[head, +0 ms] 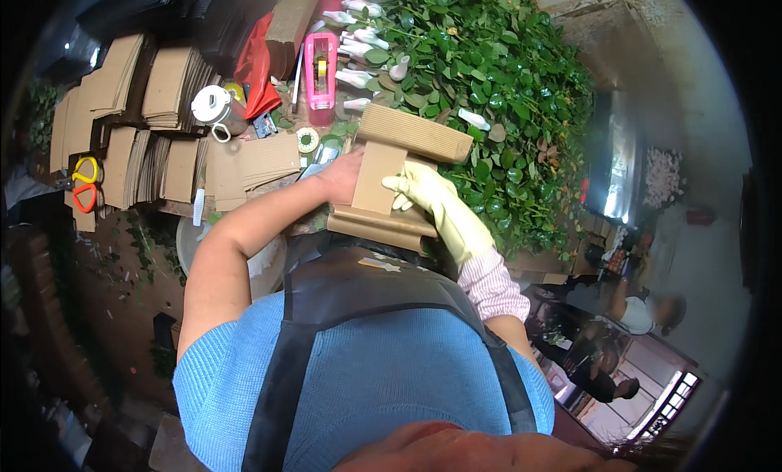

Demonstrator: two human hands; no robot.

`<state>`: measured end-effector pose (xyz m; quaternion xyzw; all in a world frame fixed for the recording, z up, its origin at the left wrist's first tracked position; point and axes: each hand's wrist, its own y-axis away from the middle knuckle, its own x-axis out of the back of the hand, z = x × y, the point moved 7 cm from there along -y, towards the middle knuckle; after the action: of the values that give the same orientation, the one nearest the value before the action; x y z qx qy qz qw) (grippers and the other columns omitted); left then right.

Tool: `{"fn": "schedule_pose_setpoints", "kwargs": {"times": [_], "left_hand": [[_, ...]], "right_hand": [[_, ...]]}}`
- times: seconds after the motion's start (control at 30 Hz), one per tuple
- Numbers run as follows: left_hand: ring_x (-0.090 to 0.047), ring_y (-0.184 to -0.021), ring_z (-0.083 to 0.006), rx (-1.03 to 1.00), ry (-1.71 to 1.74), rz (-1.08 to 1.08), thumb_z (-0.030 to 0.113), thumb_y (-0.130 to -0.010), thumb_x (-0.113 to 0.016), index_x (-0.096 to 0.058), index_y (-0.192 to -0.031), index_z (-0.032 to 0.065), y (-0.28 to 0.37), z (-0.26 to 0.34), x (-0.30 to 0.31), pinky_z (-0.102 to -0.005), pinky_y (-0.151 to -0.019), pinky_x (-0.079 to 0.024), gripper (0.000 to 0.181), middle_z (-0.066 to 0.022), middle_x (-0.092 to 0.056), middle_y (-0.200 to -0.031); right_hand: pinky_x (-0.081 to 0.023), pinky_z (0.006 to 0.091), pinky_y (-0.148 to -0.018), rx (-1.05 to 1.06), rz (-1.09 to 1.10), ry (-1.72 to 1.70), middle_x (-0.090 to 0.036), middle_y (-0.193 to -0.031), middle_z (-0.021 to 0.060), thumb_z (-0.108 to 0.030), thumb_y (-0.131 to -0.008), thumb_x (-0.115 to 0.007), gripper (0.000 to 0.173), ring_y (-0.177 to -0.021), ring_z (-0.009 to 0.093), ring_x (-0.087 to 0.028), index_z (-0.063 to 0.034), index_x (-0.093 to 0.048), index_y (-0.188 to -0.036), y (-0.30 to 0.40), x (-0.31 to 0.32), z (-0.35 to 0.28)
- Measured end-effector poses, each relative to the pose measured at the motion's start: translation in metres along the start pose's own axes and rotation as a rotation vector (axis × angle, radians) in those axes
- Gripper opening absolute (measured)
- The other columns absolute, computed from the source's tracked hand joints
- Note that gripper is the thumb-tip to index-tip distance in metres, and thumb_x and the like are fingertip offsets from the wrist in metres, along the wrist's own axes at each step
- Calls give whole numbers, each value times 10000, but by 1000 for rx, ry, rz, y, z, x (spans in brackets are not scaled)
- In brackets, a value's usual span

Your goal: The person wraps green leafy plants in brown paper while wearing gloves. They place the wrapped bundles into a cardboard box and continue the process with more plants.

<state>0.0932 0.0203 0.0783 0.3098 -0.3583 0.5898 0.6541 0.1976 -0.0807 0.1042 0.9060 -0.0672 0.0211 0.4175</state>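
Observation:
A flat tan cardboard piece (377, 179) stands in front of me, between a ribbed tan bar (415, 133) at its far end and a brown ledge (382, 224) near my apron. My bare left hand (343, 177) is at the cardboard's left edge, its fingers hidden behind it. My right hand (427, 191), in a pale yellow rubber glove, has its fingers bent over the cardboard's right edge, with the fingertips on its face. Beyond lies a large heap of leafy green stems (489, 75), with several white-wrapped flower heads (365, 38) along its left side.
Left of my hands are a pink tape dispenser (321, 75), a tape roll (307, 139), a white-lidded cup (214, 105), red plastic (253, 69), stacked cardboard sheets (174, 84) and scissors with yellow and orange handles (85, 183). Other people (638, 313) are at far right.

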Motion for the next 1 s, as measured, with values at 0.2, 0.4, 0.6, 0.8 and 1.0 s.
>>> {"fn": "schedule_pose_setpoints", "kwargs": {"times": [0.2, 0.4, 0.6, 0.8, 1.0], "left_hand": [[-533, -1325, -353, -80, -251, 301, 269, -923, -673, -588, -1361, 50, 66, -34, 41, -472, -1131, -408, 498, -199, -547, -1447], [-693, -941, -279, -137, -37, 223, 143, -856, -736, -731, -981, 41, 23, 20, 37, -387, -830, -581, 161, -90, -728, -1044], [-705, -940, -287, -64, -56, 228, 132, -808, -794, -751, -935, 49, 15, 34, 46, -383, -823, -592, 158, -94, -734, -1036], [-685, -960, -337, -41, 4, 202, 107, -827, -774, -735, -921, 31, 11, 33, 43, -445, -1001, -536, 128, -128, -715, -1031], [-641, -1145, -348, -39, -86, 199, 93, -807, -775, -736, -967, 61, 18, 32, 44, -502, -1099, -462, 168, -108, -710, -1099]], "right_hand": [[-584, 331, -561, -102, 84, 208, -746, -744, 144, -396, -1006, -640, 401, -613, 230, -719, -3, -691, -942, -17, -7, 9], [-573, 382, -595, 27, 85, 324, -735, -752, 88, -377, -1018, -594, 349, -621, 209, -701, -50, -712, -983, 9, -2, -10], [-555, 333, -869, 483, 714, 133, -734, -1067, 127, -241, -1036, -558, 284, -937, 235, -711, -51, -700, -1191, 107, 91, -28], [-362, 340, -1164, -143, 1130, 997, -492, -1550, 112, -151, -1001, -577, 431, -1417, 263, -468, -105, -556, -1429, 88, 303, 36], [-198, 377, -1250, -392, 820, 1013, -419, -1615, 34, -216, -957, -612, 379, -1499, 216, -346, -214, -651, -1334, 98, 299, 0]]}}
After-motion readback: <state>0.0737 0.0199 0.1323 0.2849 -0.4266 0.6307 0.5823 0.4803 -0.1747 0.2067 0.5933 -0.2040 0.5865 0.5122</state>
